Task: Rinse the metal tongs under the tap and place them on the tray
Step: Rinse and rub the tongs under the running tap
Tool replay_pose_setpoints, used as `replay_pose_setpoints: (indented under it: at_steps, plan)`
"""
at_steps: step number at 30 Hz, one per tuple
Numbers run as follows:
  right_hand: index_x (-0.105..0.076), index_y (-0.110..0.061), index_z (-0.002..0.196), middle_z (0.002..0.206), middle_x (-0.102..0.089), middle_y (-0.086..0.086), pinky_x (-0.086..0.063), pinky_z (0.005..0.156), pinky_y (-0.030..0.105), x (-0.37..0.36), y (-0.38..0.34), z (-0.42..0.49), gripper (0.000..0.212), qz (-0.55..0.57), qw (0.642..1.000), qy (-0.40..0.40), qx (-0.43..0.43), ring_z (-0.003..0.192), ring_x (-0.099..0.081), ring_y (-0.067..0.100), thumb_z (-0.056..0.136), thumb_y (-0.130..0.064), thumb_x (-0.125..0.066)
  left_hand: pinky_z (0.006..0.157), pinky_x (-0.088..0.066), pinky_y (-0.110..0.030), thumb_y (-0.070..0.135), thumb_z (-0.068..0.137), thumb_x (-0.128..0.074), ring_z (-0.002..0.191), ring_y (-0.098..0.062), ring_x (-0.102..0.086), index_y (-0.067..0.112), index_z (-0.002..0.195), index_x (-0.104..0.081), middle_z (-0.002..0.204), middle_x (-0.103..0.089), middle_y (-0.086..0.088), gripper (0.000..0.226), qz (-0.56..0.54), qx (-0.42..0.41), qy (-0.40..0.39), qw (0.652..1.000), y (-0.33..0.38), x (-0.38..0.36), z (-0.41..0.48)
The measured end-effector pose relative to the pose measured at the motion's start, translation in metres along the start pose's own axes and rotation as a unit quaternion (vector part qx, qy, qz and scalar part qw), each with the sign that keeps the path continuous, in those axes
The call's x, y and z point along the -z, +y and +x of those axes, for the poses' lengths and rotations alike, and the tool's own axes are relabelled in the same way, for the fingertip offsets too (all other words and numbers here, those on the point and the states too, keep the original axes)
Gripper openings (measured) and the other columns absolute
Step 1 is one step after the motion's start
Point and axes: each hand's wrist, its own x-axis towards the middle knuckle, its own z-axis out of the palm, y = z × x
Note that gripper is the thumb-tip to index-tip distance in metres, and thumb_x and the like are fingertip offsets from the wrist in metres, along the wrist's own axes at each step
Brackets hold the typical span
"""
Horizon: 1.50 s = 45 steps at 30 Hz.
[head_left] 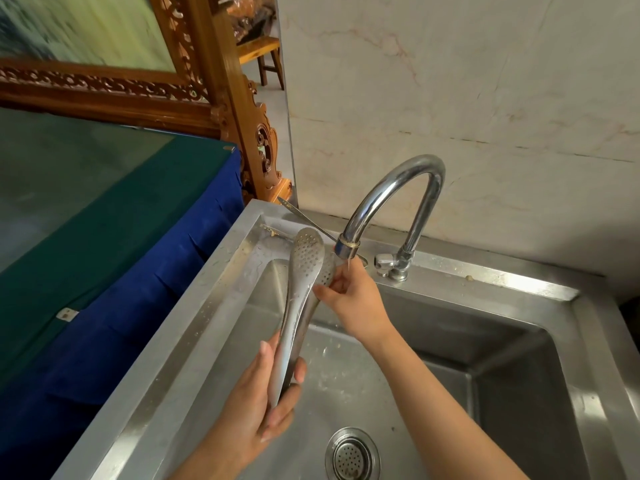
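—starting with the biggest thing, what fills the view?

—a pale marble wall [485, 81] across the back and right, and a steel sink [194, 306] under it, its basin wet and speckled with drops. to the left is a table [86, 188] with a green top and a blue cloth [138, 306] hanging down its side, right against the sink's edge. a carved wooden frame [239, 109] stands behind that table.

—and over the basin?

—a curved chrome tap [408, 174] rises from the back ledge, its nozzle pointing down at the far left part of the basin. a thin streak shows under the nozzle, but i can't tell how much water runs.

—where are the tongs?

—the metal tongs [301, 299] are held up over the basin, handle end toward the person, perforated heads raised to just beside and below the nozzle. the two arms lie nearly together.

—the hands?

—the left hand [256, 400] curls round the handle end, thumb on one side, fingers wrapped on the other. the right hand [353, 299], directly under the nozzle, pinches the rear perforated head between thumb and fingertips.

—anything smaller?

—a round drain strainer [351, 455] in the basin floor near the person, a knife [304, 218] lying on the back ledge behind the nozzle, and a small tap lever [384, 263] at the tap's base.
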Motion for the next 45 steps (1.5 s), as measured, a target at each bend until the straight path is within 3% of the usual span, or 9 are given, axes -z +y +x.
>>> replay_pose_setpoints:
  at_steps: [4, 6, 9, 15, 22, 25, 33, 39, 45]
  plan:
    - [-0.055, -0.025, 0.089, 0.059, -0.043, -0.005, -0.048, 0.072, 0.028, -0.002, 0.001, 0.007, 0.019, -0.048, 0.999, 0.009, -0.010, 0.074, -0.059, 0.019, 0.083, -0.009, -0.062, 0.028, -0.023, -0.009, 0.070, 0.073, -0.052, 0.027, -0.002, -0.026, 0.029, 0.122, -0.054, 0.073, -0.057, -0.001, 0.064, -0.007, 0.002, 0.003, 1.000, -0.005, 0.005, -0.005]
    - [-0.043, -0.026, 0.068, 0.056, -0.042, -0.005, -0.045, 0.069, 0.016, -0.002, 0.004, 0.011, 0.030, -0.074, 0.997, 0.034, -0.017, 0.094, -0.059, 0.024, 0.086, -0.008, -0.058, 0.028, -0.020, -0.010, 0.071, 0.072, -0.052, 0.027, -0.002, -0.026, 0.030, 0.122, -0.055, 0.073, -0.057, -0.001, 0.064, -0.011, 0.001, 0.009, 1.000, -0.006, 0.007, -0.007]
    - [-0.042, -0.021, 0.062, 0.062, -0.052, -0.005, -0.043, 0.053, 0.002, -0.003, 0.002, 0.014, 0.032, -0.075, 0.995, 0.052, -0.034, 0.077, -0.059, 0.016, 0.090, -0.009, -0.052, 0.029, -0.015, -0.012, 0.072, 0.069, -0.055, 0.027, -0.002, -0.026, 0.030, 0.122, -0.056, 0.071, -0.057, -0.001, 0.067, -0.014, 0.002, 0.014, 1.000, -0.006, 0.007, -0.009]
    - [-0.053, -0.008, 0.063, 0.048, -0.050, 0.004, -0.041, 0.051, 0.025, 0.014, -0.003, 0.017, 0.044, -0.041, 0.988, 0.130, -0.068, 0.043, -0.045, 0.009, 0.097, -0.030, -0.036, 0.030, -0.016, -0.010, 0.075, 0.067, -0.053, 0.025, -0.003, -0.024, 0.024, 0.110, -0.061, 0.068, -0.054, -0.003, 0.068, -0.004, 0.023, 0.016, 1.000, -0.013, 0.008, -0.011]
    - [-0.050, -0.018, 0.113, 0.067, -0.056, -0.003, -0.046, 0.047, 0.018, 0.021, 0.003, 0.008, 0.032, -0.082, 0.984, -0.135, -0.076, 0.047, -0.052, 0.004, 0.085, -0.021, -0.064, 0.029, -0.018, -0.011, 0.069, 0.078, -0.039, 0.026, -0.002, -0.029, 0.026, 0.124, -0.054, 0.070, -0.058, -0.002, 0.064, -0.051, 0.052, -0.009, 0.997, -0.019, 0.010, -0.010]
    - [-0.055, -0.022, 0.078, 0.061, -0.053, -0.003, -0.042, 0.044, 0.022, 0.021, -0.002, 0.015, 0.012, -0.110, 0.988, -0.083, -0.063, 0.042, -0.049, 0.005, 0.086, -0.016, -0.062, 0.030, -0.015, -0.013, 0.068, 0.080, -0.034, 0.027, -0.002, -0.027, 0.029, 0.126, -0.052, 0.069, -0.056, -0.001, 0.063, -0.027, 0.057, -0.004, 0.998, -0.017, 0.009, -0.009]
    - [-0.028, -0.018, 0.045, 0.035, -0.035, -0.006, -0.033, 0.042, 0.020, 0.016, -0.009, 0.019, 0.058, 0.016, 0.986, 0.062, -0.155, 0.030, -0.036, 0.009, 0.095, -0.048, -0.036, 0.029, -0.018, -0.010, 0.059, 0.072, -0.065, 0.026, -0.001, -0.026, 0.017, 0.107, -0.060, 0.062, -0.053, 0.000, 0.055, 0.029, 0.052, -0.017, 0.998, -0.004, 0.000, -0.009]
    - [-0.069, -0.012, 0.091, 0.079, -0.075, 0.000, -0.056, 0.067, 0.021, 0.015, -0.002, -0.007, 0.059, 0.186, 0.965, -0.049, -0.177, 0.076, -0.071, 0.015, 0.094, -0.054, -0.028, 0.032, -0.025, -0.011, 0.049, 0.075, -0.055, 0.025, -0.008, -0.029, 0.017, 0.098, -0.067, 0.057, -0.052, 0.002, 0.041, 0.145, -0.006, 0.111, 0.983, -0.011, -0.013, 0.005]
    - [-0.064, -0.015, 0.107, 0.099, -0.074, 0.003, -0.056, 0.087, 0.032, 0.019, -0.006, -0.023, 0.049, 0.273, 0.948, -0.078, -0.145, 0.094, -0.070, 0.016, 0.084, -0.056, -0.048, 0.031, -0.030, -0.019, 0.049, 0.083, -0.044, 0.028, -0.014, -0.035, 0.031, 0.080, -0.061, 0.054, -0.049, 0.000, 0.024, 0.300, -0.088, 0.159, 0.936, -0.020, -0.040, 0.015]
